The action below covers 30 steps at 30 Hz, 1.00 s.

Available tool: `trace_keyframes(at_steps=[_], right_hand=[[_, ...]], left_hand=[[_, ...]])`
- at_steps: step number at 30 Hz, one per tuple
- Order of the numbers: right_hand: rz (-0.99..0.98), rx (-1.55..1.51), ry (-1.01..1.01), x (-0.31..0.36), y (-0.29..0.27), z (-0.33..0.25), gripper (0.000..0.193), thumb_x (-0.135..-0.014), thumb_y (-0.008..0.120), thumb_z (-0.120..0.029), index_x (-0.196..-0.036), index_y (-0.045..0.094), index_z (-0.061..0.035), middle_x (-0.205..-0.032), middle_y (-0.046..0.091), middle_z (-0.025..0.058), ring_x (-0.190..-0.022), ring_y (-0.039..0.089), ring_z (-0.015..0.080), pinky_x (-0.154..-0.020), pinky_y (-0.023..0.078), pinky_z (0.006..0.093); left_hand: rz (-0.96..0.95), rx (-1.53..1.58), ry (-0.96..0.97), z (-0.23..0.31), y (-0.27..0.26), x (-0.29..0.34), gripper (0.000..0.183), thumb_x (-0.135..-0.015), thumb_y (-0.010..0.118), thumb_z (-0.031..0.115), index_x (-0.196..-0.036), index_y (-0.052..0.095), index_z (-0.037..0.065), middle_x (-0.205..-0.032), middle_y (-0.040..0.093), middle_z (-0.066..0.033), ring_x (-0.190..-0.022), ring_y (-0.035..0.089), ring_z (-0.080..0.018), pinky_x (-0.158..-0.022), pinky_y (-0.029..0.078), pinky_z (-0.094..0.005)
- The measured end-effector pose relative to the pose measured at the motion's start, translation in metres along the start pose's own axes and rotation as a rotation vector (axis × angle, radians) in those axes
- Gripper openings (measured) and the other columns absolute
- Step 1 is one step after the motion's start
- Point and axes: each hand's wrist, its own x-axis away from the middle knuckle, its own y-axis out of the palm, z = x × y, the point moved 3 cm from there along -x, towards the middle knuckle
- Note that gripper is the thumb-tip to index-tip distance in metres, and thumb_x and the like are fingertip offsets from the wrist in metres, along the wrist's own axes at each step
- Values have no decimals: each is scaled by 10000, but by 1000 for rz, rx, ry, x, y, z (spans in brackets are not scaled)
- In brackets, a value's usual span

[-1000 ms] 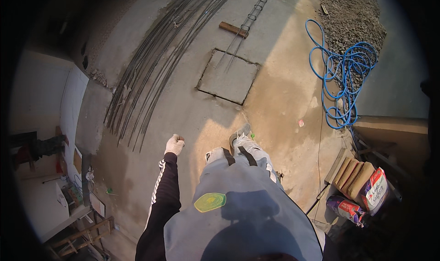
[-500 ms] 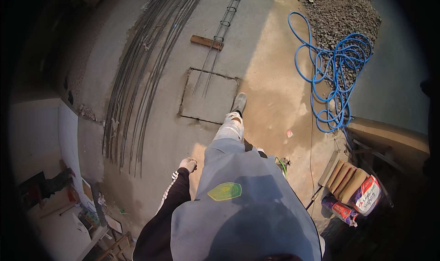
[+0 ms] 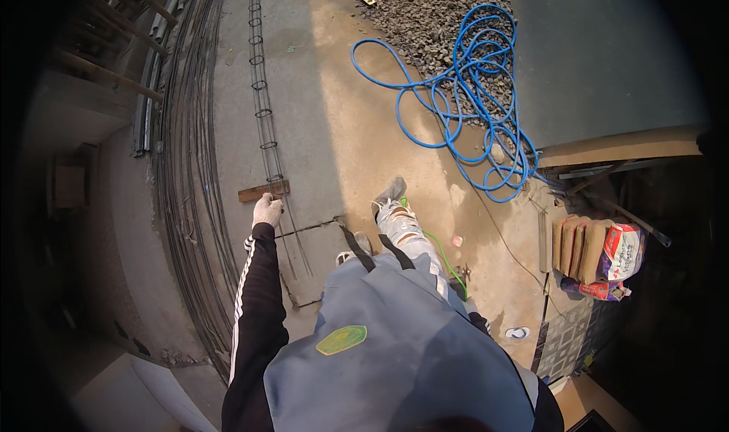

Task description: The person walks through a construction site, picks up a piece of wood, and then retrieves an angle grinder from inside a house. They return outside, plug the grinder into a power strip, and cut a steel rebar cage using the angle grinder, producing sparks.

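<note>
Here, the left hand (image 3: 267, 211) is hovering, fingers curled, any hold impossible to tell; beyond it a steel cage (image 3: 258, 83) is crossing a wooden block (image 3: 247, 195); far rightward, sacks (image 3: 623, 251) are hiding their contents.

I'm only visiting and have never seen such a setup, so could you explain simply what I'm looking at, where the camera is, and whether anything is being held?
There's no machine here, just a person. A wide camera worn on their head looks down past a grey garment, so straight edges look bent. The grip is simply the person's left hand, loosely curled; I can't make out anything in it. The right hand is out of view. On the concrete floor lie long thin bars, a narrow steel cage crossing a wooden block, and a tangled blue hose, partly over gravel.
</note>
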Motion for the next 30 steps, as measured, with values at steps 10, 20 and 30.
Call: trace_keyframes(at_steps=[10, 20, 30], right_hand=[[36, -161, 110, -172, -73, -211, 491, -744, 766, -245, -1112, 632, 51, -974, 702, 201, -894, 697, 319, -813, 539, 415], [-10, -39, -133, -349, -182, -488, 514, -728, 780, -222, -1131, 601, 43, -1003, 695, 201, -916, 682, 323, -846, 528, 410], [-39, 141, -262, -447, -165, -716, 544, -711, 795, -198, -1149, 571, 35, -1032, 688, 201, -938, 668, 326, -880, 517, 406]], left_hand=[[-245, -299, 50, 221, 86, -123, 237, -894, 590, 132, -1060, 686, -5, -852, 718, -115, -769, 707, -192, -736, 562, -328], [-262, -344, -396, 260, 81, -136, 310, -848, 574, 226, -1036, 718, 27, -843, 748, -161, -820, 741, -264, -782, 565, -378], [-88, -212, -534, 288, 34, -314, 293, -855, 595, 243, -986, 728, 18, -822, 753, -144, -794, 740, -256, -764, 564, -401]])
